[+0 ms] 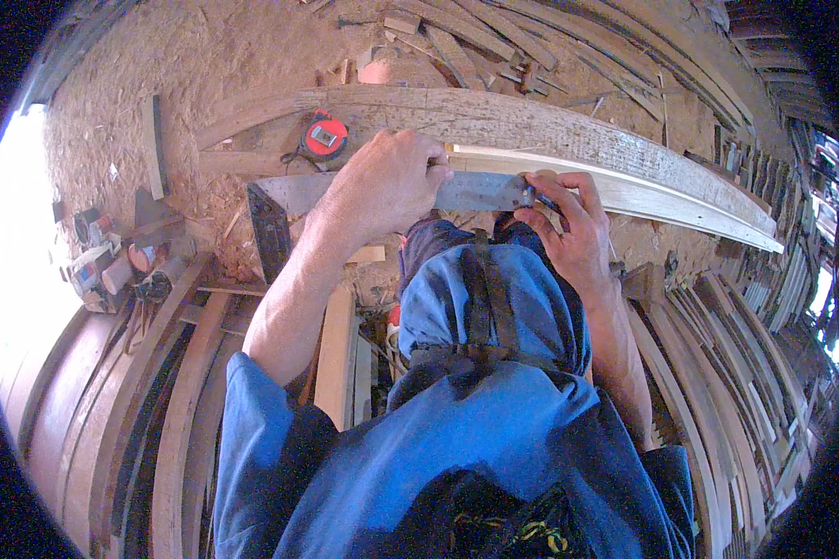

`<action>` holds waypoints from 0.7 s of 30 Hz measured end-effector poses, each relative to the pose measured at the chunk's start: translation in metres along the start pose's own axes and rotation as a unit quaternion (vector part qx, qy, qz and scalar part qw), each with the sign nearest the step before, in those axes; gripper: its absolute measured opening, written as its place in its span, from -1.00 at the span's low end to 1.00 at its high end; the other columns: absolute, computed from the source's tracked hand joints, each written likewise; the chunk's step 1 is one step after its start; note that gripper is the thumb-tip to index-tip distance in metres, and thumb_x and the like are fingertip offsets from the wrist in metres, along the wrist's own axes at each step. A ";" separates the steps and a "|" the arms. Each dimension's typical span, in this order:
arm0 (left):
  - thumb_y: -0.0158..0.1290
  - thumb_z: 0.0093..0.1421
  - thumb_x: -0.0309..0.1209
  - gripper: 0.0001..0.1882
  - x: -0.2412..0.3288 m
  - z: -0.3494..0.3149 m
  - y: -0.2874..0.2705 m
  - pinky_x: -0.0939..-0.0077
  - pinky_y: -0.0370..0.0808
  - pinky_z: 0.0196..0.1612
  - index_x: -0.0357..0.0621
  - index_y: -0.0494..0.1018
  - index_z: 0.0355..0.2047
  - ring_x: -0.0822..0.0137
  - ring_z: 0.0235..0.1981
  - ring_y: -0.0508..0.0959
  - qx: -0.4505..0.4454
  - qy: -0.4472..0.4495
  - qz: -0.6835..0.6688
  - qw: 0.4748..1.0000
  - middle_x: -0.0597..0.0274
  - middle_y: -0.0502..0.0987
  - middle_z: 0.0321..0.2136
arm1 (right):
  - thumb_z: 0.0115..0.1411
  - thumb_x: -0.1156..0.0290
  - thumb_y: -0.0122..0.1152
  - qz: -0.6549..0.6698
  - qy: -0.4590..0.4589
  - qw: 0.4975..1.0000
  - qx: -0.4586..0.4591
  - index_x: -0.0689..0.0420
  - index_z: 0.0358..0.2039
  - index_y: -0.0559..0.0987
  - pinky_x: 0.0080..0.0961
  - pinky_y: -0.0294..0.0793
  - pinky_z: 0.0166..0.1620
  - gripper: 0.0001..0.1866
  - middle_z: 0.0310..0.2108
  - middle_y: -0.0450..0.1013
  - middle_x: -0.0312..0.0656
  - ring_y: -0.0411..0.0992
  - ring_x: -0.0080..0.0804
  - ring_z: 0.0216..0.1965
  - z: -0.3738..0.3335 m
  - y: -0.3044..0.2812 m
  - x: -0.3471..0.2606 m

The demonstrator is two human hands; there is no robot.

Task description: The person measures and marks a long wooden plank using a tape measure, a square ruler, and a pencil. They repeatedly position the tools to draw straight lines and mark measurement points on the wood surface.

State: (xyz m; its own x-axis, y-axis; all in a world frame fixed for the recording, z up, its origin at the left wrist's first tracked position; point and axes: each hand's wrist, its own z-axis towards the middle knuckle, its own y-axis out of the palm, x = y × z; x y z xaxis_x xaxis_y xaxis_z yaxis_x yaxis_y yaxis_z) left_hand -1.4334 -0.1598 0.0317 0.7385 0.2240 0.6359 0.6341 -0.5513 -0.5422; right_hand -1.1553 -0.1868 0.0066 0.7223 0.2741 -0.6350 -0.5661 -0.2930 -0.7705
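A carpenter's square lies across in front of me. Its metal blade [480,190] carries ruler marks, and its dark stock [271,233] is at the left end. My left hand [396,172] is closed over the blade near its middle, with the fingertips partly hidden. At the blade's right end my right hand [573,224] is closed, pinching a slim dark pen-like tool [552,200] between thumb and fingers. Just beyond the blade, a pale, freshly cut wooden strip [662,197] runs to the right. A red and black tape measure [324,138] rests beyond my left forearm.
A long weathered beam [531,121] spans the far side. Scrap wood [466,42] litters the sandy ground behind it. Stacked boards stand at the lower left [103,401] and lower right [718,373]. Several cans [116,270] sit at the left.
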 end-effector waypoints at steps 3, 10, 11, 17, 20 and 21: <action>0.11 0.28 -0.24 -0.70 0.000 0.000 0.001 0.04 0.58 0.01 -0.21 0.68 -0.20 -0.13 -0.18 0.68 -0.004 -0.005 0.001 1.000 -0.21 0.66 -0.29 | 0.15 0.24 0.48 0.008 -0.010 1.000 0.010 -0.07 0.07 0.65 -0.25 0.65 -0.18 -0.54 -0.06 0.45 -0.17 0.60 -0.13 -0.22 0.001 0.001 -0.001; 0.12 0.27 -0.29 -0.75 -0.006 0.001 0.006 -0.03 0.58 -0.05 -0.19 0.67 -0.23 -0.20 -0.21 0.67 0.037 0.028 0.012 0.999 -0.23 0.65 -0.34 | 0.37 0.13 0.25 0.175 0.122 0.977 0.010 0.14 -0.11 0.64 -0.46 0.46 -0.33 -0.68 -0.13 0.46 -0.23 0.43 -0.41 -0.40 0.001 -0.021 0.000; 0.12 0.27 -0.29 -0.75 -0.007 0.000 0.006 -0.03 0.58 -0.05 -0.20 0.66 -0.24 -0.20 -0.21 0.67 0.037 0.026 0.019 0.999 -0.22 0.65 -0.35 | 0.41 0.07 0.16 0.237 0.177 0.955 0.024 0.17 -0.16 0.63 -0.52 0.41 -0.38 -0.62 -0.15 0.46 -0.25 0.39 -0.47 -0.45 0.003 -0.026 0.001; 0.11 0.28 -0.32 -0.76 -0.005 -0.002 0.003 -0.04 0.56 -0.07 -0.25 0.64 -0.24 -0.22 -0.24 0.66 0.049 0.064 0.037 0.996 -0.24 0.63 -0.36 | 0.50 -0.21 -0.22 0.425 0.189 0.880 0.095 0.17 -0.31 0.58 -0.60 0.36 -0.46 -0.33 -0.50 0.42 -0.32 0.30 -0.54 -0.60 0.027 -0.046 0.015; 0.14 0.25 -0.31 -0.75 -0.002 -0.003 0.003 0.06 0.56 -0.10 -0.25 0.65 -0.25 -0.14 -0.24 0.67 0.034 0.031 0.025 0.999 -0.20 0.65 -0.36 | 0.49 -0.26 -0.23 0.371 0.222 0.898 0.086 0.18 -0.29 0.57 -0.56 0.39 -0.48 -0.29 -0.56 0.41 -0.33 0.32 -0.53 -0.62 0.032 -0.037 0.009; 0.15 0.23 -0.31 -0.75 -0.001 -0.003 0.002 0.11 0.57 -0.11 -0.25 0.66 -0.26 -0.10 -0.24 0.68 0.029 0.013 0.015 0.999 -0.17 0.66 -0.35 | 0.49 -0.25 -0.22 0.390 0.207 0.893 0.086 0.17 -0.29 0.57 -0.55 0.39 -0.50 -0.30 -0.56 0.41 -0.34 0.32 -0.54 -0.62 0.035 -0.032 0.007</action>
State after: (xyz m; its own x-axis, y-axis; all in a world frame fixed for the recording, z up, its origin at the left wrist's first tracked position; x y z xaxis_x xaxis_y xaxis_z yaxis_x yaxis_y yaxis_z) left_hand -1.4333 -0.1636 0.0312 0.7516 0.1867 0.6326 0.6248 -0.5090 -0.5921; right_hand -1.1462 -0.1441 0.0247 0.1469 -0.3248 -0.9343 -0.9881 -0.0921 -0.1234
